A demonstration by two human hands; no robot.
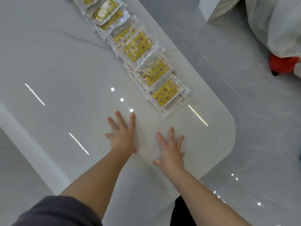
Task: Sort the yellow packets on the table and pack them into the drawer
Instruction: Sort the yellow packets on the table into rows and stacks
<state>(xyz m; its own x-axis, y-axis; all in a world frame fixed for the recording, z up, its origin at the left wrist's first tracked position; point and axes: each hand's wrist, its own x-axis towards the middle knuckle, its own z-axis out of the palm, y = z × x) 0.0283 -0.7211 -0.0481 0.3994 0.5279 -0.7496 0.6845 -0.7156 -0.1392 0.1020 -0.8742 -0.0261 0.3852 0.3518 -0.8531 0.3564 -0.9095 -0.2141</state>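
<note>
Right now, from my head camera, both of my hands lie flat on the glossy white table (65, 70), palms down and fingers spread wide, holding nothing. My left hand (122, 136) rests a little farther from me than my right hand (171, 151), and the two are near each other but apart. Just beyond my hands, the yellow packets (140, 46) run in a long overlapping row along the table's right edge, from near my right hand's fingertips up to the top of the view. Each one is a clear, crinkly plastic sleeve with a bright yellow rectangle inside, printed with small moons, stars and reddish-brown dots. The nearest packet (165, 93) sits close to the table's rounded corner, on top of a few others fanned out beneath it. The farther packets are shinier and blurred, so their print is hard to read. Grey tiled floor (244, 111) lies to the right of the table, with something white and a red object (284, 64) at the far right.
</note>
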